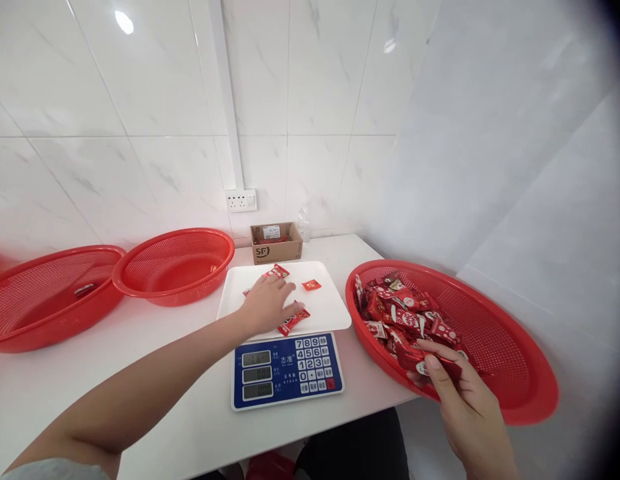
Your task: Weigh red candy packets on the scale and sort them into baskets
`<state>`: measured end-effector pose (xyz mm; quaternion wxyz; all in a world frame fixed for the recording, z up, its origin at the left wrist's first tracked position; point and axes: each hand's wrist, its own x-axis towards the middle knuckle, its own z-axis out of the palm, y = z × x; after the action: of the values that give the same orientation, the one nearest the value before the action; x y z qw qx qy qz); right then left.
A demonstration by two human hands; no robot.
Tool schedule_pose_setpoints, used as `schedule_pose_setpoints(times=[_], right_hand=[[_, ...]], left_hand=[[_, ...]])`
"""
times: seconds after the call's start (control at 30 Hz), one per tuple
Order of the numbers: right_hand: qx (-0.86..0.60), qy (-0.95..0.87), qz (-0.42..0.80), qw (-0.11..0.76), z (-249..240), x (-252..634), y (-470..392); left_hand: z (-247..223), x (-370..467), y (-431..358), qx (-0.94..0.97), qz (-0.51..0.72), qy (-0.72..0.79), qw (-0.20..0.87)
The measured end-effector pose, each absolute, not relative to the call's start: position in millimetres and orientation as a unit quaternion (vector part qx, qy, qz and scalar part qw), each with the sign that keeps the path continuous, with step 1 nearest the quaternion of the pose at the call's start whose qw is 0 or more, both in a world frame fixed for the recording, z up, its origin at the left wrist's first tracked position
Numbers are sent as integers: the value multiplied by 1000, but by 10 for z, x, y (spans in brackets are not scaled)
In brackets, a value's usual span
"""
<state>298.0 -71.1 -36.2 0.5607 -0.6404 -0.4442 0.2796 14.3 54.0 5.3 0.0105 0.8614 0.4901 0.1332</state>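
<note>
My left hand (pixel 268 304) reaches palm down over the white tray (pixel 331 317) of a weighing scale, its fingers spread. Around it on the tray lie small red snack packets: one packet (pixel 294 320) beside the thumb, another (pixel 277 271) just beyond the fingers, and a small orange-red packet (pixel 311 285) off to the right. My right hand (pixel 460 387) pinches a red packet (pixel 409 355) between thumb and fingers at the near side of a red basket (pixel 520 347). Many similar packets (pixel 405 308) are heaped in that basket's left half. My right palm is partly hidden.
The scale's blue keypad panel (pixel 288 371) faces me. Left stand two red baskets, one nearer the scale (pixel 173 293) and one farther left (pixel 55 327). A small cardboard box (pixel 277 251) sits behind the tray, below a wall socket (pixel 241 200). The table's front edge (pixel 360 417) runs close to me.
</note>
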Motion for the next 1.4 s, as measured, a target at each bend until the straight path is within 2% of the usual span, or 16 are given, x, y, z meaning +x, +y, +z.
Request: schedule_pose_setpoints(times=[0.17,0.27,0.43,0.53,0.63,0.7,0.77,0.87,0.93,1.0,1.07,1.13,1.27,1.4], right_hand=[[-612,-442,320,572,-403,2945,-706],[-547,-413,407,604,-419,2789,-707],[-351,-362,597,624,-370,2310,-719],[-341,-328,633,612,-349,2178,-709],[-389,-309,586,640,-314,2344,-675],[-451,-326,487,673,-275,2593,-639],[-551,-369,347,663,-233,2888,-604],[-658,-495,136,551,-188,3279,-570],[-678,-577,56,453,-160,3459,-558],[-687,-636,82,341,-118,3575,-539],[-688,-663,178,233,-60,3649,-494],[-691,-669,224,158,0,3712,-406],[-731,-665,129,85,32,3890,-115],[-727,-671,140,35,-52,4087,181]], left_hand=[[63,300,275,892,32,451,6],[104,419,125,899,80,430,19],[114,742,-239,944,184,273,3],[99,832,-304,952,210,222,15],[115,696,-142,952,209,221,26],[119,474,68,947,176,268,2],[90,195,318,926,143,350,-18],[-23,-173,684,886,102,451,-39],[-108,-286,873,877,78,473,-40],[-162,-264,992,875,62,480,-22],[-170,-134,1039,879,50,473,0],[-147,44,1033,893,26,449,24],[-98,302,941,911,-30,409,46],[-90,276,830,911,-33,409,47]])
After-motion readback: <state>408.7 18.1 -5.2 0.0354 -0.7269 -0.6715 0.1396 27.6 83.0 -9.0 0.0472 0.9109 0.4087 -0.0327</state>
